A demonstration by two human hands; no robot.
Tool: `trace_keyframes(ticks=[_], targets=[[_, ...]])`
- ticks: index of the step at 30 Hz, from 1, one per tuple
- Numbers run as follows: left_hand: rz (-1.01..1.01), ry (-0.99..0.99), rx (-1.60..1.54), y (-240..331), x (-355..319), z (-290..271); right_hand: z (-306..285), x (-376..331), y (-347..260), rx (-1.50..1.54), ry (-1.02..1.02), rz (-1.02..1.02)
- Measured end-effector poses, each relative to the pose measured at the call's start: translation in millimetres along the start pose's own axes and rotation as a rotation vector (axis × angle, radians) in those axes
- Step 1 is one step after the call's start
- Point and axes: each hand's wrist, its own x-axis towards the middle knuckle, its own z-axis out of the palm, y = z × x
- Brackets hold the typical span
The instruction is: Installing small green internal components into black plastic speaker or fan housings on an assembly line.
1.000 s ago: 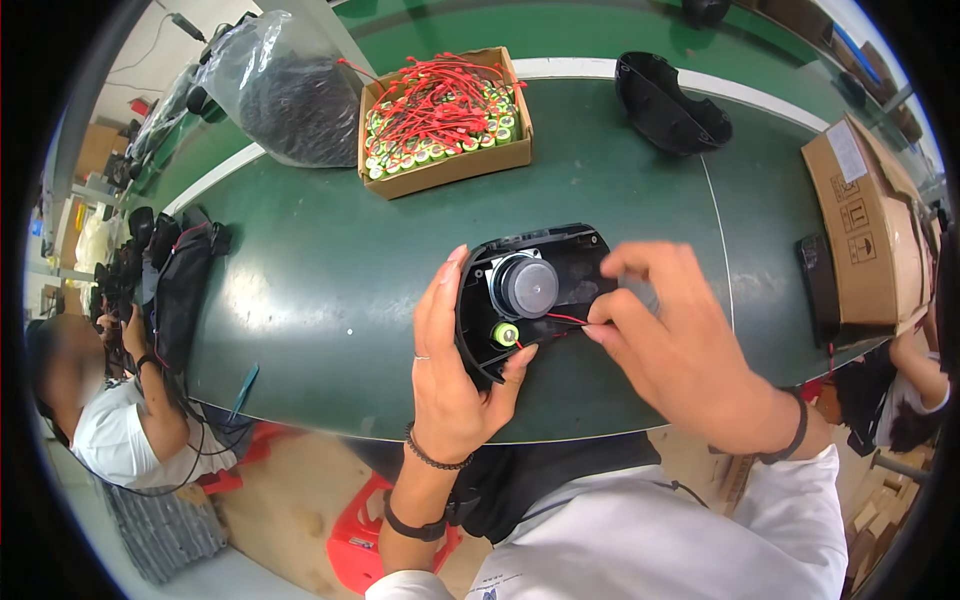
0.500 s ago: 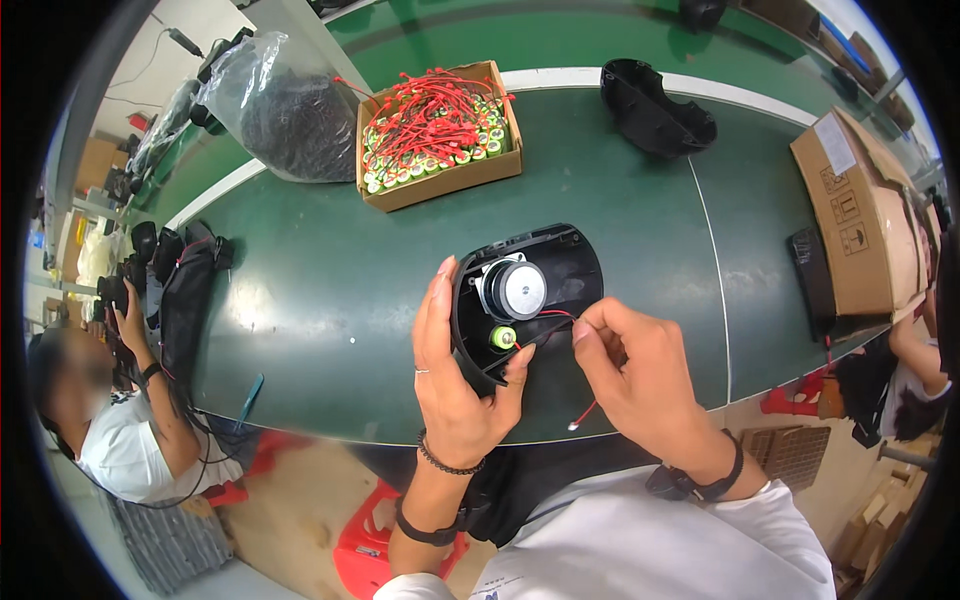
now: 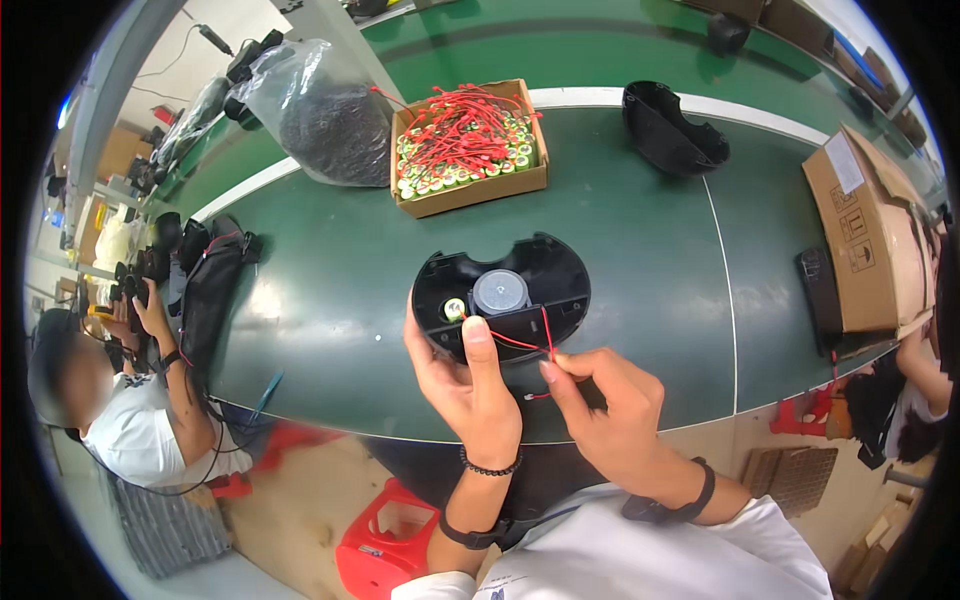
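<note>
The left hand is closed around the near edge of the black shell, which lies on the green belt just nearer than the battery box, while the right hand pinches the shell's red wire.

Near edge of the black speaker housing hidden behind the left hand, thumb lying over its rim. Red wire runs from the housing into the right hand; its end beyond the pinching fingertips too small to make out. Contents of the clear plastic bag only a dark mass, not identifiable. Cardboard carton bent by the lens, its far side lost at the right rim. Co-worker at lower left blurred at the head; items in that person's hands too small to tell.
</note>
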Motion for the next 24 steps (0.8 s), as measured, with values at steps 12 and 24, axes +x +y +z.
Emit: trace_keyframes(ticks=[12, 24], targets=[[-0.316, 0.119, -0.418, 19.0, -6.5, 23.9, 12.2, -6.9, 9.4, -0.067, 0.014, -0.291], [-0.173, 0.045, -0.289, 19.4, 14.8, 10.5, -36.2, 11.8, -1.2, 0.257, -0.422, -0.244]])
